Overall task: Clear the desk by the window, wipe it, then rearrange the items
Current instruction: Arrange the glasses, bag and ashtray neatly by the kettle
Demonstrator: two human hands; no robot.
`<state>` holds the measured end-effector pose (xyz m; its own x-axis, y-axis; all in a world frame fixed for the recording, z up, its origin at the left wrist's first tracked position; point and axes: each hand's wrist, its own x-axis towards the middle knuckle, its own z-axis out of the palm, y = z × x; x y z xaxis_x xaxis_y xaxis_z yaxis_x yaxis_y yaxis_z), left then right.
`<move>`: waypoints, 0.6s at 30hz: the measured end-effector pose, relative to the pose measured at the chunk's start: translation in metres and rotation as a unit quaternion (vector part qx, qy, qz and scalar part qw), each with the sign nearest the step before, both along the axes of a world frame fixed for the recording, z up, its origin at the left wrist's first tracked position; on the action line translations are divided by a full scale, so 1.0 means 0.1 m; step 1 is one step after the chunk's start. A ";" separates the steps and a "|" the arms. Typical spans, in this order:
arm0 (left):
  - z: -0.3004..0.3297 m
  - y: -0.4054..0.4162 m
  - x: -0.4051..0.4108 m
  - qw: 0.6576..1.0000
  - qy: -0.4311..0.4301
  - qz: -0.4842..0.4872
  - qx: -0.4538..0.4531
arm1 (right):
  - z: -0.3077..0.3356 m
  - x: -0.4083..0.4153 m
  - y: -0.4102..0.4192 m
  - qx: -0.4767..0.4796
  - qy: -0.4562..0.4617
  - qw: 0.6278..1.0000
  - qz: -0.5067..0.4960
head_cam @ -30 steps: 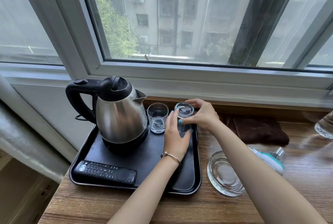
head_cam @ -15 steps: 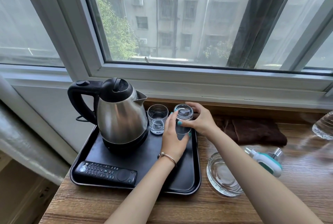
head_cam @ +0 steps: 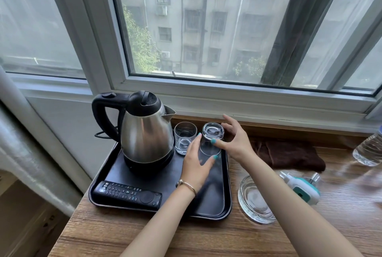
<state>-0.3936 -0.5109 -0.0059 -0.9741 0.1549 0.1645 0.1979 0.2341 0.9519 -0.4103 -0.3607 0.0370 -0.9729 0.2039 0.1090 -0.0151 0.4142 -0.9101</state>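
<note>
- Inverted clear drinking glass [head_cam: 211, 140] stands at the back right of the black plastic tray [head_cam: 215, 205], beside an upright glass [head_cam: 184, 137], likely mouth-down against dust.
- Left hand [head_cam: 196, 166] and right hand [head_cam: 235, 140] flank it, each grip wide, fingers relaxed, apparently steadying.

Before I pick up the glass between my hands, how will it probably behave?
The glass is clear and smooth, so probably slippery and breakable. It looks small, likely light. It stands close beside the second glass, so it may knock against it when lifted.
</note>
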 end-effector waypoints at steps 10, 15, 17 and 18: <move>0.06 -0.38 0.18 1.000 0.003 0.011 0.000 | 0.31 -0.10 -0.37 0.221 0.064 0.973 0.004; 0.05 -0.52 0.32 1.000 -0.010 -0.017 -0.016 | 0.40 -0.25 -0.53 0.357 -0.003 0.929 0.100; 0.04 -0.58 0.36 1.000 -0.012 -0.017 -0.019 | 0.41 -0.31 -0.59 0.386 -0.020 0.914 0.124; 0.03 -0.60 0.37 1.000 -0.013 -0.015 -0.023 | 0.41 -0.33 -0.60 0.402 -0.025 0.906 0.132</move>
<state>-0.3570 -0.5709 -0.0025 -0.9726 0.1916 0.1317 0.1816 0.2719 0.9450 -0.4434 -0.4211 0.0777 -0.9839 -0.1627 0.0738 -0.1779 0.9310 -0.3188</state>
